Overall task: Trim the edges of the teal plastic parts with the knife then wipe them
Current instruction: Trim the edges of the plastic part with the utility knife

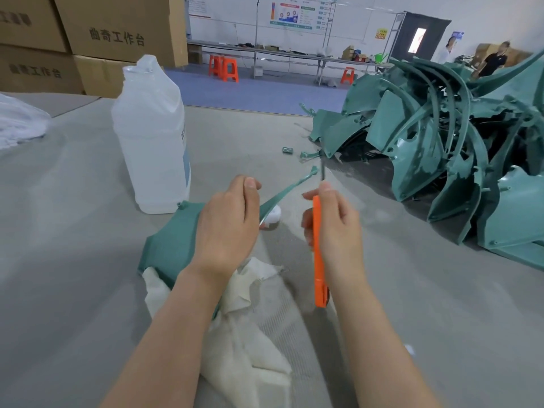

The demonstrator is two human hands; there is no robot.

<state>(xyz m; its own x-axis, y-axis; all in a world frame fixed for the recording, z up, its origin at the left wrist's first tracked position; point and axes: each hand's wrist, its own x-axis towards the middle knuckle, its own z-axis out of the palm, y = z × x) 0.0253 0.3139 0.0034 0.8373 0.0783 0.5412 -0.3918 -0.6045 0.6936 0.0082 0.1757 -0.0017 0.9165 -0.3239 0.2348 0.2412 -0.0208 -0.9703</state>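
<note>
The left hand (226, 222) is curled around a teal plastic part (170, 240), thumb on top, holding it just above the grey table (73, 260), whose surface looks matte and felt-like. The part is a smooth, flat moulded panel with angled corners. Past the hand it narrows into a long thin curved strip that ends in a small hooked tip. The right hand (335, 228) clasps an orange utility knife (318, 260), its fingers wrapped round the slim, straight plastic handle. The narrow metal blade points up and away, standing just beside the tip of the strip; whether it touches the strip cannot be told.

Under the left wrist lies a crumpled off-white cloth (244, 319) with a coarse woven look, partly beneath the panel. A small rounded white cap (272, 216) sits on the table behind the strip. To the left stands a tall translucent plastic jug (150, 136) with an open neck, upright and close to the panel's far corner.

On the right, a tangled pile of teal parts (441, 142) spreads over the table: curved shells, ribs and thin arcs with a soft sheen. Small teal offcuts (309, 155) lie between the pile and the hands. Brown cardboard boxes (117, 30) are stacked at the back left, and a rumpled white plastic bag (20, 119) lies at the left edge.
</note>
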